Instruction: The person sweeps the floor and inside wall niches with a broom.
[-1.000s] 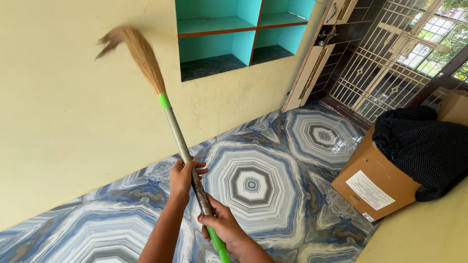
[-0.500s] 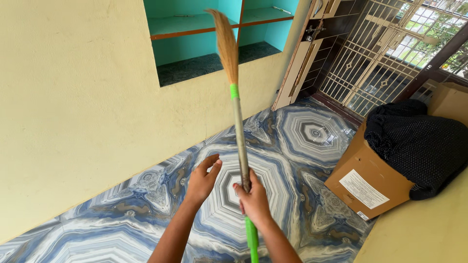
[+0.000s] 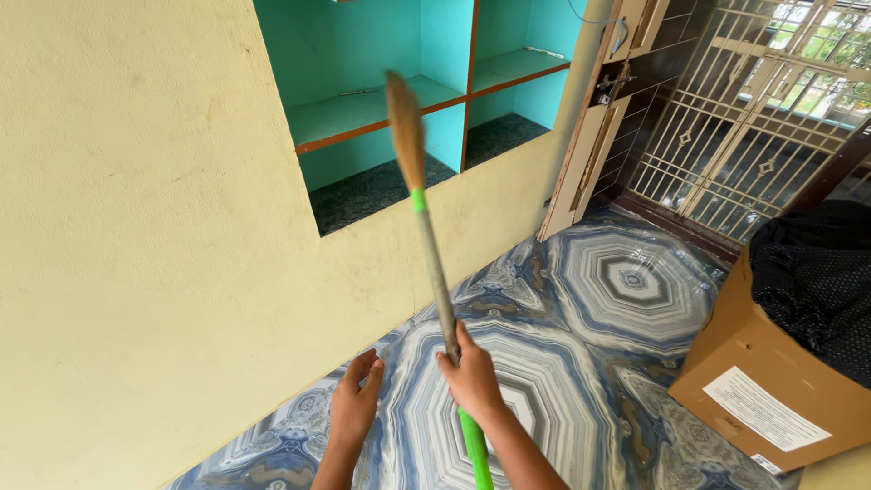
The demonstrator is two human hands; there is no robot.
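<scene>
Gripping a broom [image 3: 434, 263] by its handle, the right hand [image 3: 472, 379] is holding it upright, bristles raised in front of a turquoise wall niche [image 3: 413, 100]. Fingers are wrapping fully round the shaft where grey meets green. Beside it, the left hand [image 3: 354, 408] is hanging free with fingers loosely spread, touching nothing. Below, a patterned marble floor [image 3: 626, 299] is gleaming, while a cardboard box [image 3: 771, 390] under dark cloth [image 3: 817, 272] is sitting near a metal grille [image 3: 753, 118].

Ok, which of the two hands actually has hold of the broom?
The right hand, closed around the broom handle just above its green grip. The left hand hangs open beside it, touching nothing.
</scene>
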